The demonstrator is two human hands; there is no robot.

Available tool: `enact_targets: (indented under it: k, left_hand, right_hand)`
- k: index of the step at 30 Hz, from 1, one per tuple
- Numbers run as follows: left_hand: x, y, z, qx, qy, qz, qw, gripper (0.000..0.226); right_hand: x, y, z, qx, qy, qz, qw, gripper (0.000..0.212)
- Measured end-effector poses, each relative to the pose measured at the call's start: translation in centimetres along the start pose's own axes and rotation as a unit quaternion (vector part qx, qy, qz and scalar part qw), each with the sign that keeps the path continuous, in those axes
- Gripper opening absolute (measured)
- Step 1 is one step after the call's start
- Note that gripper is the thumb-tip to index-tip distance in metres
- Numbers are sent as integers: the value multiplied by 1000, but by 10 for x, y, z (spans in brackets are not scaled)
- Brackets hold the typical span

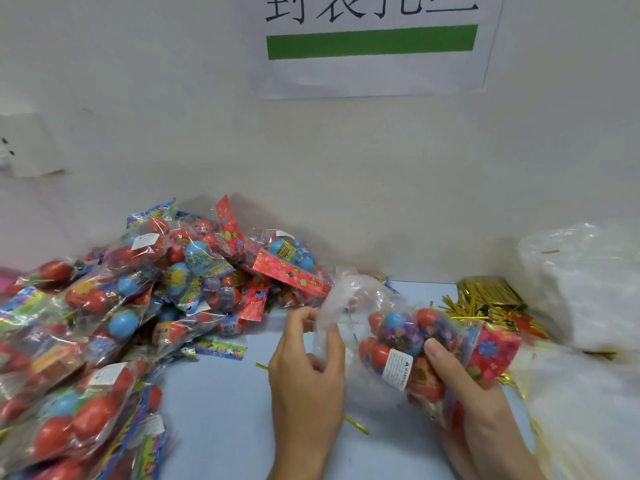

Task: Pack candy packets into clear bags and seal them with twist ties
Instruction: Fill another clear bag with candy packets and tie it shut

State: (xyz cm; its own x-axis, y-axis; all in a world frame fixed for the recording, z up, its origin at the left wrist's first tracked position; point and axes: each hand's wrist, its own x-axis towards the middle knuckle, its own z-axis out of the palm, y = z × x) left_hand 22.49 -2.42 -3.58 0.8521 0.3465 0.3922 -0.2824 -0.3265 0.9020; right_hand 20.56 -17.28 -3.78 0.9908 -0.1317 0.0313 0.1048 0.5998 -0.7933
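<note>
Both hands on bag (360, 306) mid-table: left (306, 368) pinching open mouth, right (460, 379) gripping packet (415, 344) half inside, long axis left-right, mouth left of grip; ties (485, 299) at far right edge, nearer right.

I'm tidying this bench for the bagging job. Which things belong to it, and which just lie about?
Belongs to the job:
clear bag pinched by the left hand
candy packet gripped by the right hand
pile of candy packets
gold twist ties
stack of clear bags

Just lying about:
wall sign
wall socket
</note>
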Motion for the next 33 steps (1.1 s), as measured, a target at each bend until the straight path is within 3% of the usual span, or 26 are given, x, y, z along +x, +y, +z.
enact_targets:
  k: [3,6,10,12,16,21,25,28,33]
  left_hand:
    - [-1,-1,2,4,-9,8,1000,11]
    - [-3,-1,1,0,-21,23,1000,13]
    - [-6,1,3,-3,-37,48,998,21]
    - [-8,-1,6,2,-56,63,996,27]
    - [-13,2,9,44,-88,126,987,29]
    - [-13,3,11,55,-114,154,980,30]
    - [-14,3,13,89,-86,173,977,29]
    - [-13,0,15,84,-67,160,981,46]
    - [-15,-3,18,75,-81,132,985,47]
  right_hand:
    - [3,5,-5,-50,7,-13,999,60]
    - [1,4,-9,-146,-21,-24,989,84]
    - [-1,-1,-7,-242,3,-82,967,48]
    - [0,0,-6,-264,52,-99,958,51]
    - [0,5,6,-245,180,-114,946,59]
    - [3,16,11,-168,242,-112,949,59]
    - [8,25,9,-87,257,-89,958,64]
    - [13,24,6,-52,262,-77,960,74]
    - [14,13,6,-5,239,-58,969,57]
